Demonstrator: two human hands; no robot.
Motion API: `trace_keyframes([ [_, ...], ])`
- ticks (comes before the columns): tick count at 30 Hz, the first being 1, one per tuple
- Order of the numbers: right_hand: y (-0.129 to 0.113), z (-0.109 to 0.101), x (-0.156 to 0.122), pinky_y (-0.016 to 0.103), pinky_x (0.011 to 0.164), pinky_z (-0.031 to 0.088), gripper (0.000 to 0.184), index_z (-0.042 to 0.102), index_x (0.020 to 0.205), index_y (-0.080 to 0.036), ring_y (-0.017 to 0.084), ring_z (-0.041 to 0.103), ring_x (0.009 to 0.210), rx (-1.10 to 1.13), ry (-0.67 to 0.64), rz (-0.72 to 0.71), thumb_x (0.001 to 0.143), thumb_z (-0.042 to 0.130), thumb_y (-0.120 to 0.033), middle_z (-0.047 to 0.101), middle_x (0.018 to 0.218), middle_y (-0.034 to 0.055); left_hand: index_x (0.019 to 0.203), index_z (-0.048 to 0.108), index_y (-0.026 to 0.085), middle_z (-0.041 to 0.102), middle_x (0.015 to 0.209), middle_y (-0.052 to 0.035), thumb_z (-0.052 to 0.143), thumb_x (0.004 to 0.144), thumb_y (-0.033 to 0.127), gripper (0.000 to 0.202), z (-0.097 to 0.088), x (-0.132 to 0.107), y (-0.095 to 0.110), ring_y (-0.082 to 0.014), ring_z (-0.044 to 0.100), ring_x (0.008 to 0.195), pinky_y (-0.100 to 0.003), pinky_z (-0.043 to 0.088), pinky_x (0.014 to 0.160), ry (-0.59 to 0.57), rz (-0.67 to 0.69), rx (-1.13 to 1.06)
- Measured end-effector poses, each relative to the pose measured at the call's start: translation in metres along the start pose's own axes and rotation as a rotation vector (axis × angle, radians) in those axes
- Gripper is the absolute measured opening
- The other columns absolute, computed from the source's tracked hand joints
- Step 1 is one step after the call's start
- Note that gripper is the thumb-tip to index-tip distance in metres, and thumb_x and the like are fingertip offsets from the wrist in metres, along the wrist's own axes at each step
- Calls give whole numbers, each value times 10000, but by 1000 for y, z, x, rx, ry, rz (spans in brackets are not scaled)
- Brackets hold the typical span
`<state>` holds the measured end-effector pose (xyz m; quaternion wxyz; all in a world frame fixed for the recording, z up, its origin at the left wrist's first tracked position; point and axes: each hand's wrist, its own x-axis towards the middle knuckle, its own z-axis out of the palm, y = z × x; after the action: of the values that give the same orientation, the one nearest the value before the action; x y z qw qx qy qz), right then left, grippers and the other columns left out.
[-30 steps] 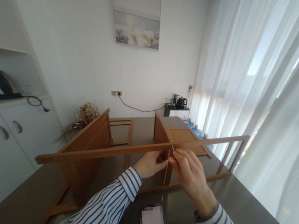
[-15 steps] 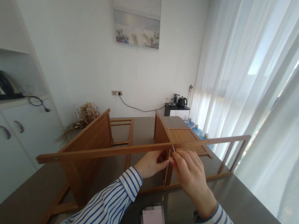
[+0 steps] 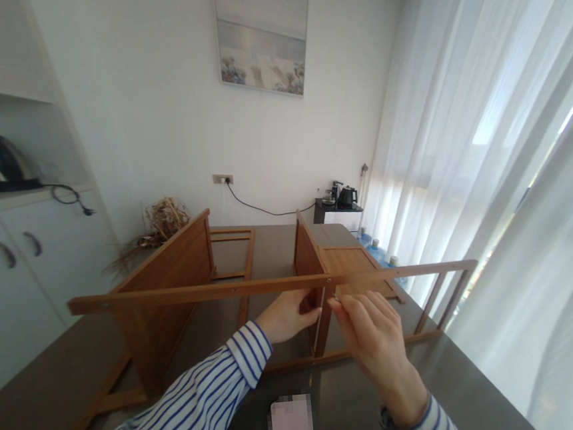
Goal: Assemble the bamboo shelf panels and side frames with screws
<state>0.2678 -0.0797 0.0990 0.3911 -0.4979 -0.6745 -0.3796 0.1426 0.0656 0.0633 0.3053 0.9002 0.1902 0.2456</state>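
A wooden rack frame [image 3: 272,286] stands on its side on the grey table, with two upright shelf panels joined to it. My left hand [image 3: 288,316] grips the middle shelf panel [image 3: 309,250] just below the front rail, thumb on its near side, other fingers partly hidden. Closed in a pinch, my right hand [image 3: 370,318] is just right of that panel, below a screw [image 3: 328,280] in the rail. From its fingertips pokes the small metal tip of what looks like a hex key [image 3: 336,297], apart from the screw; the rest is hidden.
The left shelf panel [image 3: 170,255] rises from the frame. Another wooden frame piece [image 3: 249,251] and a panelled board [image 3: 348,260] lie behind. A blurred pink item [image 3: 291,429] is at the near edge, dried plants [image 3: 166,219] at the back left.
My right hand has drawn back down and to the right, taking the metal key out of contact with the screw. My left hand keeps its hold on the panel.
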Motion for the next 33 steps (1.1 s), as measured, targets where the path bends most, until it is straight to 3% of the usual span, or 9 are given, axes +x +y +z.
trace_keyframes([
  [4,-3,1,-6,283,629,380,70,574,925,-168,142,515,647,53,27,44,863,589,-139,624,716,30,984,557,183,625,874,-24,524,806,316,225,2,0,-5,-153,565,737,-257,445,653,0,0,-14],
  [10,-1,0,-27,294,601,356,8,582,877,-177,155,500,618,-31,-132,28,876,578,-184,597,676,19,1001,558,181,629,861,-17,520,808,305,233,3,0,-5,-148,570,740,-257,448,668,1,5,-7],
  [16,-2,1,-91,307,620,379,116,590,961,-169,177,557,671,-65,-422,-64,902,497,-134,634,775,37,928,584,170,642,844,-27,511,817,322,202,2,-1,-3,-147,571,713,-253,438,659,0,3,29],
  [22,0,6,-146,305,589,394,196,577,882,-194,179,573,626,-113,-526,-40,903,417,-83,628,703,15,969,592,173,655,873,-37,513,818,320,225,3,-1,-4,-160,586,752,-253,444,678,6,-1,30],
  [28,-3,9,-152,293,597,416,90,564,777,-226,189,596,677,-100,-603,44,826,596,-158,628,698,1,970,584,173,657,875,-37,506,827,327,224,5,-3,-2,-158,591,745,-255,446,679,18,-11,21],
  [31,-4,7,-150,289,639,450,40,597,843,-232,192,617,739,-67,-593,98,816,626,-230,660,786,14,985,572,176,660,890,-37,506,828,324,226,6,-4,-1,-155,596,737,-259,449,681,38,-32,14],
  [33,-2,5,-147,292,669,473,115,609,949,-231,194,633,775,-42,-552,146,836,600,-248,682,856,32,991,561,178,662,898,-39,494,835,328,227,7,-6,-1,-157,603,737,-264,451,685,46,-37,3],
])
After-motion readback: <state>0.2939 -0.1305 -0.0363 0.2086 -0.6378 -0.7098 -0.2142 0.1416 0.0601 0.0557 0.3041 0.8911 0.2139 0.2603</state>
